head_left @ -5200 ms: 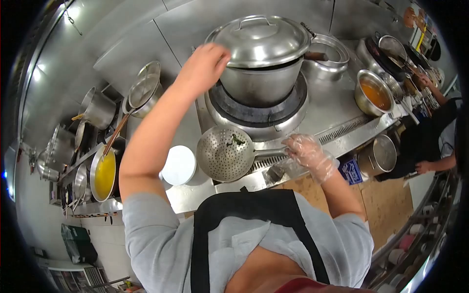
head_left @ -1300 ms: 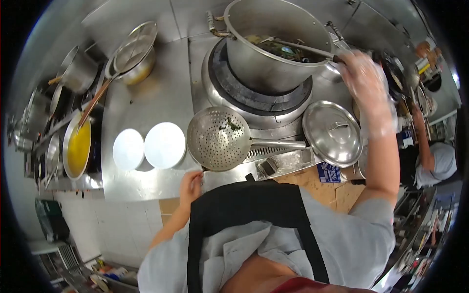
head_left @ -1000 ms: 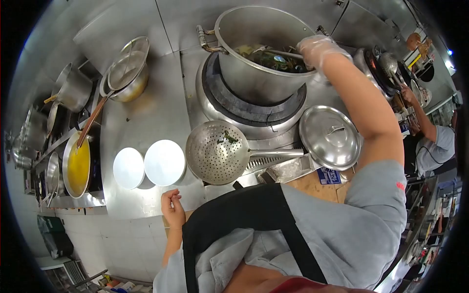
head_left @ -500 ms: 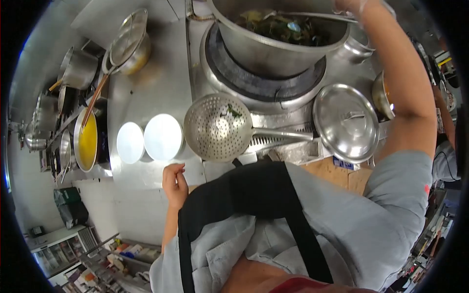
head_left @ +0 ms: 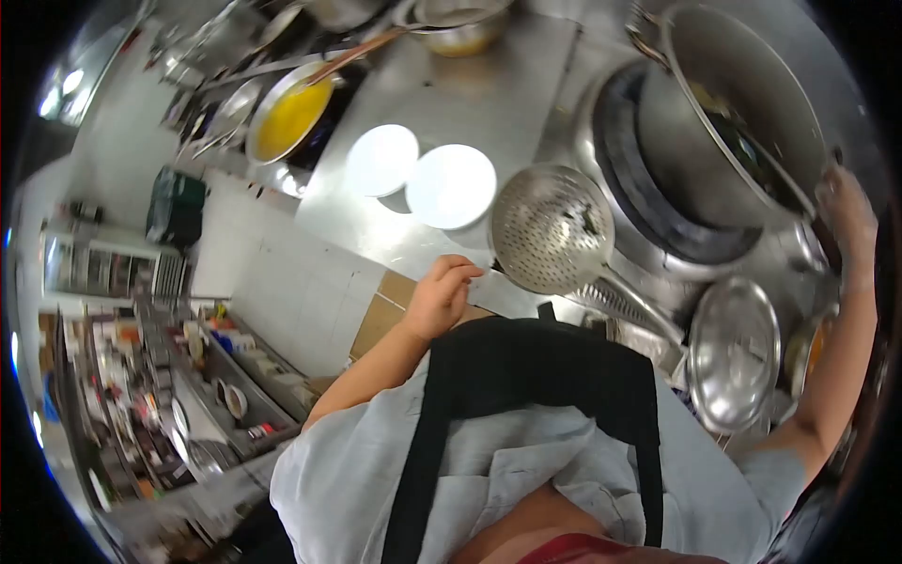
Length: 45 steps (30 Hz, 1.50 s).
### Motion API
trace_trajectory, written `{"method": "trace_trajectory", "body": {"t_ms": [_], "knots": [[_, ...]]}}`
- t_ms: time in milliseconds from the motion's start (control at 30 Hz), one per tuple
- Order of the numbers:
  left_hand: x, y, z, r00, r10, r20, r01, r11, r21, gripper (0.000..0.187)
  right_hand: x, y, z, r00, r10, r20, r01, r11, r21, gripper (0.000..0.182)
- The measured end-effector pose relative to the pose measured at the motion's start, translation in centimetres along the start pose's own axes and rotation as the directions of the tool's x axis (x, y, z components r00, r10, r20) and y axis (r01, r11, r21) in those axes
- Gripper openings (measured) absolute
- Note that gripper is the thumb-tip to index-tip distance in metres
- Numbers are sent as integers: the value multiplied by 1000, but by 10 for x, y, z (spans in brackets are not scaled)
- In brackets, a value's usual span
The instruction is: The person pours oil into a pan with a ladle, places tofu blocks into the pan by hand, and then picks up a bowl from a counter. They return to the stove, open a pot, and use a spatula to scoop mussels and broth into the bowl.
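Observation:
At the far right my right hand, slightly blurred, is closed round the handle end of a long metal ladle. The ladle slants into a deep steel pot; its head is hidden among dark leafy greens. My left hand is empty, its fingers loosely bent and partly apart, by the counter's front edge. Just right of it lies a round perforated strainer with a few green scraps inside and its handle toward the lower right. Two white bowls stand above my left hand.
The pot sits on a round black burner. A steel lid rests at the right. A pan of yellow liquid with a wooden-handled utensil across it stands at the upper left. A dark green bin is on the floor.
The view has turned, so the counter appears rotated and the pot sits farther right. My right hand still grips the ladle. The fingers of my left hand have straightened somewhat, and it appears nearer the strainer.

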State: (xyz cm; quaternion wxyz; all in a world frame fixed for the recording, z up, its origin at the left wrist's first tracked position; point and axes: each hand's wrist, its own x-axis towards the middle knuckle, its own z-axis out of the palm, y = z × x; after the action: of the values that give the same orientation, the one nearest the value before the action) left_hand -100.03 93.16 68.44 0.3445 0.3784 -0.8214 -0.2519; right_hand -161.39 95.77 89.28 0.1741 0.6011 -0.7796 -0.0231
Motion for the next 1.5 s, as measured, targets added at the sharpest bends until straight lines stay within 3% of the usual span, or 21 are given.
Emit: {"method": "trace_trajectory", "body": {"t_ms": [67, 133, 200, 233, 333, 400, 467, 500, 533, 567, 633, 700, 767, 833, 1100, 1167, 1200, 1267, 1367, 1400, 1500], "knots": [[-3, -2, -2, 999, -11, -41, 11, 1000, 13, 30, 3, -2, -3, 1000, -15, -24, 17, 995, 94, 37], [-5, -2, -4, 998, -12, -63, 14, 999, 35, 30, 3, -4, -5, 985, -78, -156, 97, 988, 124, 42], [-10, -2, -6, 993, -32, -112, 40, 997, 68, 29, -9, -60, -51, 998, 32, -52, -26, 993, 116, 47], [-11, -1, -6, 992, -50, -115, 59, 996, 72, 28, -17, -81, -66, 997, 17, -79, -7, 992, 125, 47], [-16, 3, -4, 989, -29, -144, 43, 995, 95, 26, -38, -108, -86, 994, 108, 9, -107, 971, 212, 48], [-22, 3, 1, 993, -77, -94, 84, 994, 72, 25, -53, -108, -80, 996, 87, 8, -87, 990, 112, 54], [-26, 3, 5, 994, -68, -81, 74, 995, 72, 26, -48, -107, -74, 955, 204, 215, -203, 979, -29, 62], [-26, 1, 8, 996, -63, -69, 68, 995, 72, 27, -53, -78, -38, 999, 12, 43, -8, 995, -96, 55], [-26, -1, 11, 995, -76, -66, 79, 996, 38, 28, -52, -79, -33, 989, 78, 128, -59, 988, -145, 48], [-25, -4, 15, 995, -87, -52, 87, 996, -2, 30, -63, -74, -21, 996, -46, -74, 34, 988, -150, 40], [-16, -2, 21, 995, -82, -53, 79, 995, -66, 30, -62, -84, -26, 958, -142, -250, 97, 978, -183, 17], [-8, -3, 27, 998, -53, -36, 49, 994, -95, 29, -52, -81, -25, 979, -41, -199, -5, 974, -227, 11], [2, 7, 29, 999, -31, 21, 34, 992, -118, 28, -40, -79, -27, 994, 4, -111, -39, 947, -319, 31], [13, 17, 34, 999, -22, 39, 26, 992, -121, 28, -29, -66, -21, 993, -69, -93, 25, 914, -406, 27], [37, 33, 51, 987, 126, 102, -113, 985, -127, 29, 31, -93, -57, 997, 80, 4, -73, 935, -348, 13], [41, 30, 53, 988, 124, 92, -113, 987, -116, 29, 41, -86, -52, 925, -345, -158, 254, 872, -418, 11], [42, 29, 54, 989, 122, 83, -113, 988, -107, 29, 49, -82, -49, 924, -349, -158, 259, 872, -415, 11], [47, 29, 53, 993, 89, 77, -82, 992, -99, 29, 65, -77, -45, 845, -511, -159, 358, 761, -541, 10], [51, 26, 54, 996, 44, 82, -38, 996, -80, 28, 73, -58, -63, 823, -560, -95, 456, 751, -477, 10], [54, 24, 54, 995, 38, 90, -31, 997, -69, 28, 76, -51, -68, 822, -562, -99, 457, 752, -474, 10], [63, 24, 54, 993, 5, 121, 0, 999, -42, 29, 83, -32, -82, 959, -281, -30, 239, 866, -440, 14]]}}
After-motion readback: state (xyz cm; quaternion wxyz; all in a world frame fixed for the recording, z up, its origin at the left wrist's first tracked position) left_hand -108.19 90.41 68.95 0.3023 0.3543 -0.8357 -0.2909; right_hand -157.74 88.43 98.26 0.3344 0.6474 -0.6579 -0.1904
